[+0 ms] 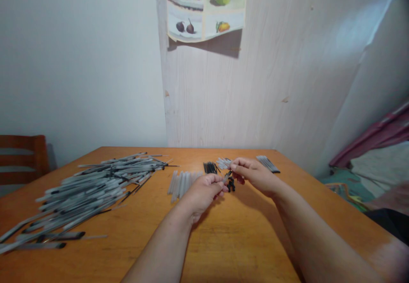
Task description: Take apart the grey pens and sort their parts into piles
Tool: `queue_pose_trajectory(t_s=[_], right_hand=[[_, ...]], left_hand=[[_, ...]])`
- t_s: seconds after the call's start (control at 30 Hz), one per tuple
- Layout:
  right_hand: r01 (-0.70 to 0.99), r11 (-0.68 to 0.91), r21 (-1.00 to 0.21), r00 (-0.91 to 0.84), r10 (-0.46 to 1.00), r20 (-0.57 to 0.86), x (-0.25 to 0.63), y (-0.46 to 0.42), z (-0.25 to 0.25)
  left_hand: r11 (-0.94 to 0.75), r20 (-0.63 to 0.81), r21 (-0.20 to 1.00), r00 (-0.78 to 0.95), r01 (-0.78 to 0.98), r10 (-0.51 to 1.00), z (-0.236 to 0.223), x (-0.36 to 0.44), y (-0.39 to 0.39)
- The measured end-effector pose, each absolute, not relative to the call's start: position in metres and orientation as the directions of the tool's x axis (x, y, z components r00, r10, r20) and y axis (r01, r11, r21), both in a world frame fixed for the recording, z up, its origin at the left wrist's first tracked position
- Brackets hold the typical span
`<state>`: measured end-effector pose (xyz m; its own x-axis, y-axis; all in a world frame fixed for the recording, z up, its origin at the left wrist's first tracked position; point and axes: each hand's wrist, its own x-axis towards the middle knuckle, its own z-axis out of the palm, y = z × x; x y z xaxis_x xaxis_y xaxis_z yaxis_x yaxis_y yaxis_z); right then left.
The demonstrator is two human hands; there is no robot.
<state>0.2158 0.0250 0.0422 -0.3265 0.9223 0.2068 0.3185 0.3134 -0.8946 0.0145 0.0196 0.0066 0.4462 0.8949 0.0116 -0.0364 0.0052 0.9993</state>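
Note:
My left hand (207,189) is closed in a pinch over the table, just right of a row of translucent pen barrels (179,185). My right hand (247,170) faces it, also pinching. Between the two sets of fingertips is a small dark and pale pen part (228,175); too little of it shows to tell its exact shape. Right below the fingers lie several black pen caps (231,186). Behind the hands are a bundle of thin black refills (209,167) and a cluster of small whitish pieces (223,162).
A big loose heap of grey-white pens and tubes (92,189) covers the left of the wooden table (230,244). Beyond my right hand lies a neat row of pens (267,163) with dark ends. A wooden chair (22,159) stands at left, and a wall rises behind the table.

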Motion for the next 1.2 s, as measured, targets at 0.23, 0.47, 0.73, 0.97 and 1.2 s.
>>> queue_pose_trajectory(t_s=[0.23, 0.47, 0.73, 0.97, 1.2], right_hand=[[0.275, 0.301, -0.913, -0.335, 0.920, 0.202, 0.214, 0.023, 0.042], [0.445, 0.367, -0.817, -0.297, 0.921, 0.252, 0.209, 0.030, 0.035], [0.589, 0.450, -0.671, -0.310, 0.893, 0.326, 0.208, 0.040, 0.025], [0.465, 0.414, -0.782, -0.283, 0.907, 0.312, 0.208, 0.034, 0.034], [0.291, 0.316, -0.903, -0.329, 0.919, 0.216, 0.215, 0.025, 0.043]], left_hand=[[0.023, 0.004, 0.998, 0.460, -0.054, 0.888, 0.003, 0.014, 0.020], [0.008, -0.001, 1.000, 0.438, -0.012, 0.899, 0.005, 0.016, 0.018], [-0.009, 0.002, 1.000, 0.434, 0.013, 0.901, 0.000, 0.019, 0.020], [0.018, -0.005, 1.000, 0.443, -0.024, 0.897, 0.004, 0.017, 0.019], [0.072, -0.012, 0.991, 0.468, -0.110, 0.884, 0.005, 0.014, 0.020]])
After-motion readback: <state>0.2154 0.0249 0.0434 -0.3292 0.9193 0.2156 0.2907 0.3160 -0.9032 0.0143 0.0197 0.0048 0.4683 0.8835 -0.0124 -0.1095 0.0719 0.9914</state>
